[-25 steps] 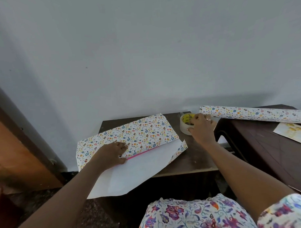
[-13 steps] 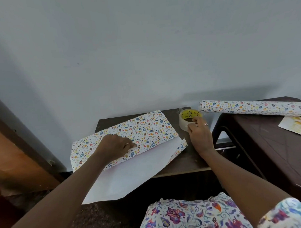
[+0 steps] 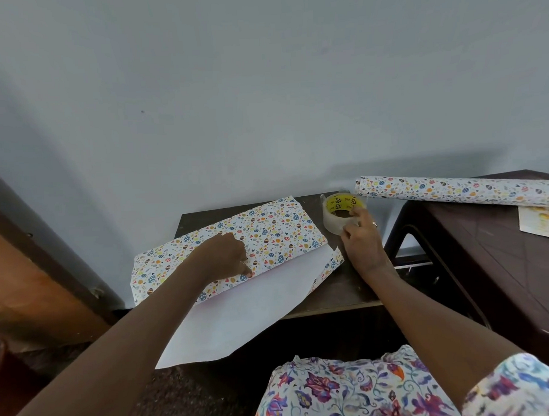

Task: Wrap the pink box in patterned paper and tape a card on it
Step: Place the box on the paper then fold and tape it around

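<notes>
The patterned paper (image 3: pixel 267 230) is folded over the pink box, which it hides completely. The sheet's white underside (image 3: pixel 246 314) hangs past the front edge of the small dark table (image 3: pixel 344 289). My left hand (image 3: pixel 225 256) presses bent fingertips onto the folded flap near its front edge. My right hand (image 3: pixel 361 242) grips the clear tape roll (image 3: pixel 336 218) with the yellow core, thumb on its near side and fingers on its rim. The card (image 3: pixel 540 225) lies on the larger table at the right.
A roll of the same patterned paper (image 3: pixel 453 190) lies across the back of the larger dark table (image 3: pixel 486 262) on the right. A wooden door (image 3: pixel 36 278) stands at the left. A grey wall rises just behind both tables.
My left hand has pushed the flap forward over the box, covering the pink edge. My right hand has drawn the tape roll slightly nearer.
</notes>
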